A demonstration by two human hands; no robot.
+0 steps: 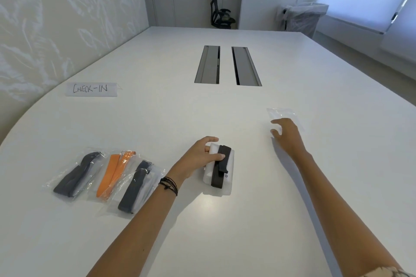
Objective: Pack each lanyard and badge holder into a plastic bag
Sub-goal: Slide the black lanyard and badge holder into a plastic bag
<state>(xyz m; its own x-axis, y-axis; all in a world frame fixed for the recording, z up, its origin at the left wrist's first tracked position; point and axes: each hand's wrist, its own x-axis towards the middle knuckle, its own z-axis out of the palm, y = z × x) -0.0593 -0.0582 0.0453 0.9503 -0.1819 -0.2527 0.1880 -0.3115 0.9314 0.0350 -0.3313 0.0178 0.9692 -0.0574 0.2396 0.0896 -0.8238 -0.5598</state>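
White table, three filled bags on the left, one set left to pack.
To do it well, the left hand had to keep its fingers pinching the dark lanyard flat on the white badge holder (so it stayed neat), while the right hand, fingers spread loose, just touched the empty plastic bag lying under its fingertips.

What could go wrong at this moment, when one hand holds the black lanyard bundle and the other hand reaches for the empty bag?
1. The black lanyard lies folded over the white badge holder, pinned only by the left hand; lifting it one-handed may let it unfold.
2. The empty bag is thin and flat on the table; the right hand, fingers spread, may push it away rather than pick it up.
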